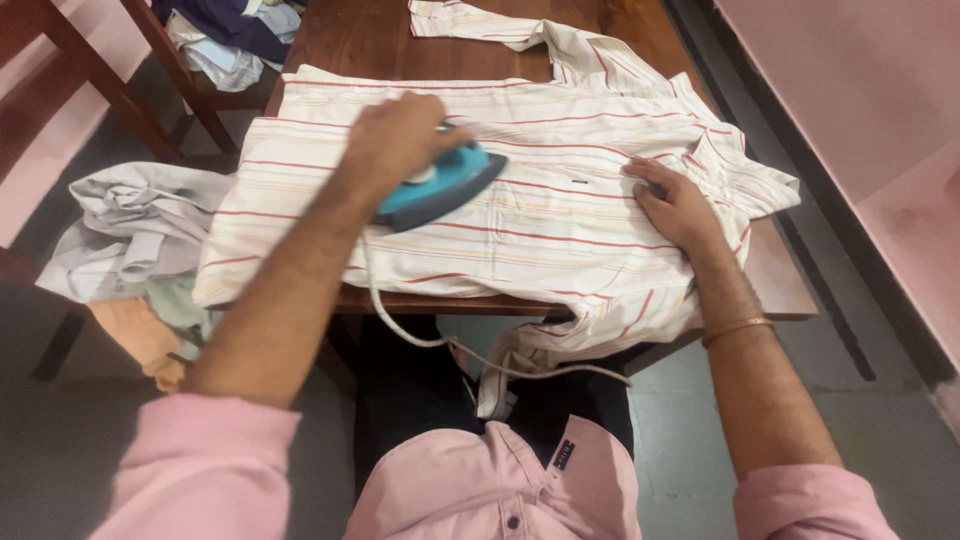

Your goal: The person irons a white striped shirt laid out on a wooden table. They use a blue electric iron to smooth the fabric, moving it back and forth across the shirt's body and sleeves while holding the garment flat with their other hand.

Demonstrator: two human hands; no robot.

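Observation:
A cream shirt with red stripes (560,215) lies spread flat over a dark wooden table (380,40). My left hand (400,140) grips the handle of a teal electric iron (445,185), which rests on the shirt's middle. My right hand (675,205) lies flat with its fingers spread on the shirt near the collar. A white cord (440,340) runs from the iron down off the table's near edge. One sleeve (470,20) stretches toward the far side.
A heap of grey and pale clothes (135,235) sits on a chair at the left. Another wooden chair (215,50) with folded clothes stands at the far left. A pink wall (860,100) runs along the right, past a strip of grey floor.

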